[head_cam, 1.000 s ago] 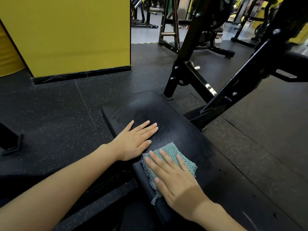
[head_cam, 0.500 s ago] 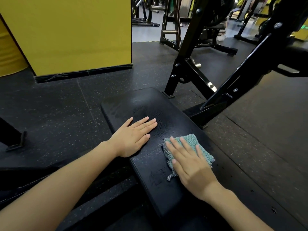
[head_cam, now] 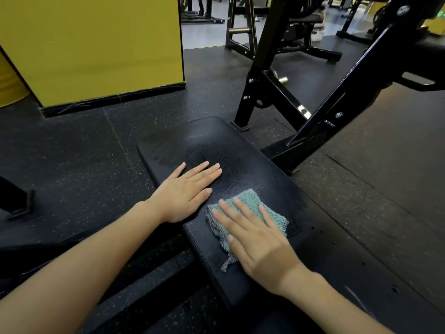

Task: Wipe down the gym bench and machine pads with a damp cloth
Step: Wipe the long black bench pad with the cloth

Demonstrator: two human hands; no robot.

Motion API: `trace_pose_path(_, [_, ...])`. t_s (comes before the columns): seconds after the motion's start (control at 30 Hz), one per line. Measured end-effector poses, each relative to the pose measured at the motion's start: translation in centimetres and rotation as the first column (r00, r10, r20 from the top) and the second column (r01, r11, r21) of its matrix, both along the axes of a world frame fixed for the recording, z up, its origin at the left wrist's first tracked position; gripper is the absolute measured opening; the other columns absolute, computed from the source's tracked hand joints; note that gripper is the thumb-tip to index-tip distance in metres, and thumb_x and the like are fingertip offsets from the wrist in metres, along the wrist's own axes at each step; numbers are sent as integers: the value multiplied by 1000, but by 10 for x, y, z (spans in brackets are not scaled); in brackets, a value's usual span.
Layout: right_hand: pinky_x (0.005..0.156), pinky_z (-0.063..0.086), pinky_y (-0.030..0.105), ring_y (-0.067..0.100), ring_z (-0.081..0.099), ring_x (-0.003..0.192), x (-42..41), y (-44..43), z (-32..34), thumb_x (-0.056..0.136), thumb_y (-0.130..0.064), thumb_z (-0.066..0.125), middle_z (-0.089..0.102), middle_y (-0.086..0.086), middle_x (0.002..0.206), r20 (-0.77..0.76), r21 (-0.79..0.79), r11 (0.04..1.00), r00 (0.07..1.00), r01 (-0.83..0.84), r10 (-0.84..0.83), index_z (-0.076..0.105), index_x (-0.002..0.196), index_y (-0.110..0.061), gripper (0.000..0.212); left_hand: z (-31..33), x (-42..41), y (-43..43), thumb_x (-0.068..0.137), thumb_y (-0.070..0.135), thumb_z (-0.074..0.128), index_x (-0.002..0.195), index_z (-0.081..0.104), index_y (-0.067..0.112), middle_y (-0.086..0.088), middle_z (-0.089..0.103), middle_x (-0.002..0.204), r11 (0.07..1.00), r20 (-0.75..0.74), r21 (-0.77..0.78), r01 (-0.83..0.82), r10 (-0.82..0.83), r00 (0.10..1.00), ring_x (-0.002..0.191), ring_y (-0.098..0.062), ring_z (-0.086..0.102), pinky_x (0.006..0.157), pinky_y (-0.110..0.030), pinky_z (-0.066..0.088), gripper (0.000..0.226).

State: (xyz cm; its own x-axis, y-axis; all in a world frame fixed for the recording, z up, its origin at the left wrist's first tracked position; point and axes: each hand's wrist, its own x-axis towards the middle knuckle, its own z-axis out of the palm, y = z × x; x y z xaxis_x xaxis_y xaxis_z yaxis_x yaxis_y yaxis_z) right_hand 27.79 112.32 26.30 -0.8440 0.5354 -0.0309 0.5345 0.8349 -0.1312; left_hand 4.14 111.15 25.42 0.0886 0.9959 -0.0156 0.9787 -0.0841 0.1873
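Note:
A black padded gym bench (head_cam: 192, 143) runs from the lower right toward the middle, its far end streaked with damp marks. A folded teal cloth (head_cam: 252, 203) lies on the pad. My right hand (head_cam: 255, 239) lies flat on the cloth with straight, spread fingers, covering its near half. My left hand (head_cam: 187, 191) rests flat on the pad just left of the cloth, fingers straight and pointing to the far right, apart from the cloth.
A black steel rack frame (head_cam: 267, 92) stands on the speckled rubber floor (head_cam: 72, 153) right behind the bench's far end. A yellow wall panel (head_cam: 96, 44) rises at the back left. More black gym machines (head_cam: 301, 22) fill the background. A black metal foot (head_cam: 16, 201) sits at the left edge.
My right hand slid the cloth to the right across the pad, then back left toward my left hand. The left hand has stayed in place.

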Motion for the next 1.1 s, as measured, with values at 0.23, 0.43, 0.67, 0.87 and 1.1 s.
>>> trace_pose_path(0.23, [120, -8, 35, 4, 0, 151, 2, 12, 4, 92, -48, 1, 9, -22, 163, -52, -93, 987, 989, 134, -139, 16, 155, -42, 66, -1, 1, 0, 85, 57, -11, 155, -4, 40, 28, -11, 160, 1000, 9, -15, -10, 10, 1000, 147, 6, -16, 120, -33, -14, 72])
trace_pose_path(0.43, [111, 24, 49, 19, 40, 142, -5, -20, -5, 96, -36, 32, 43, -9, 153, -89, 67, 998, 996, 2, 4, 42, 147, -29, 52, 1, 1, -1, 87, 55, -11, 155, -7, 38, 27, -14, 159, 1000, -14, -18, -12, 12, 1000, 147, 5, -19, 121, -35, -12, 70])
trace_pose_path(0.67, [116, 32, 50, 15, 30, 147, -3, -22, -10, 98, -34, 31, 35, -11, 158, -31, 71, 984, 986, -162, 165, 38, 150, -31, 53, 4, 6, -6, 91, 54, -4, 156, 1, 33, 22, -7, 161, 999, 4, -20, -27, 27, 1000, 148, 1, -13, 118, -34, -10, 69])
trace_pose_path(0.87, [114, 26, 47, 15, 36, 144, 24, 11, -5, 97, -32, 30, 39, -10, 155, -22, 66, 998, 999, -23, 24, 42, 149, -29, 54, 6, 14, -17, 90, 55, -6, 157, -2, 30, 18, -9, 162, 997, 3, -56, -51, 51, 999, 150, -3, -13, 121, -36, -8, 71])
trace_pose_path(1.1, [108, 32, 56, 22, 42, 141, 36, 30, -4, 96, -31, 30, 42, -5, 154, 20, 89, 986, 990, 139, -141, 43, 149, -25, 55, 8, 24, -26, 91, 54, -7, 158, -3, 28, 17, -11, 163, 994, 8, -83, -68, 69, 998, 150, -5, -15, 120, -35, -13, 73])
